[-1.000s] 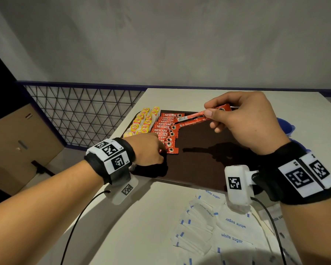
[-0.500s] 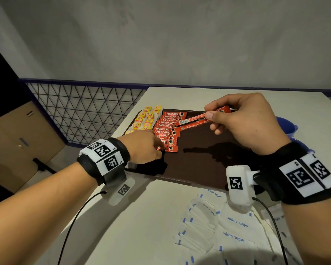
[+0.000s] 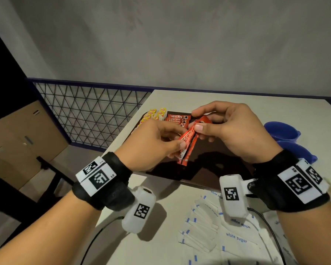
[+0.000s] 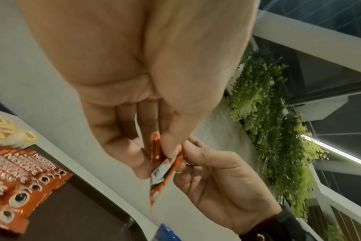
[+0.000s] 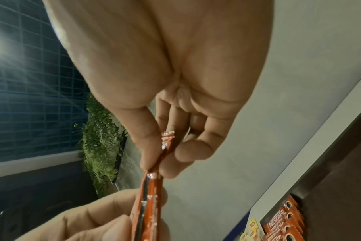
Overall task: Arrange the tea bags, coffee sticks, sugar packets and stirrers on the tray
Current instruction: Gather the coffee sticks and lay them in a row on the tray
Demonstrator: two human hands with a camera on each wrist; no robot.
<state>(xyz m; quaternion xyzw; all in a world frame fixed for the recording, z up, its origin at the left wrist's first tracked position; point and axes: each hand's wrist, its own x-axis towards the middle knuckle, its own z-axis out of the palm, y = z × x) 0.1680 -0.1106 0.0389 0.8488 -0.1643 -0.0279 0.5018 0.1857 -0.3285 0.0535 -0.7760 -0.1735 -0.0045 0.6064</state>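
Blue cups [image 3: 281, 131] sit at the surface's [image 3: 256, 104] right edge, with a mesh railing [image 3: 88, 115] and cardboard boxes [image 3: 17, 142] at left.

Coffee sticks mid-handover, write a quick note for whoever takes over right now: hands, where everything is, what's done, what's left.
Left hand: pinches the lower end of the red coffee sticks held above the tray.
Right hand: pinches their upper end.
Brown tray: a row of Nescafe sticks lies at its far left, with yellow tea bags beside them.
White sugar packets: loose on the table, near side of the tray.
Done: tea bags and most coffee sticks placed.
Left: lay down the held sticks, then the sugar. No stirrers are in view; the blue cups' contents are hidden.
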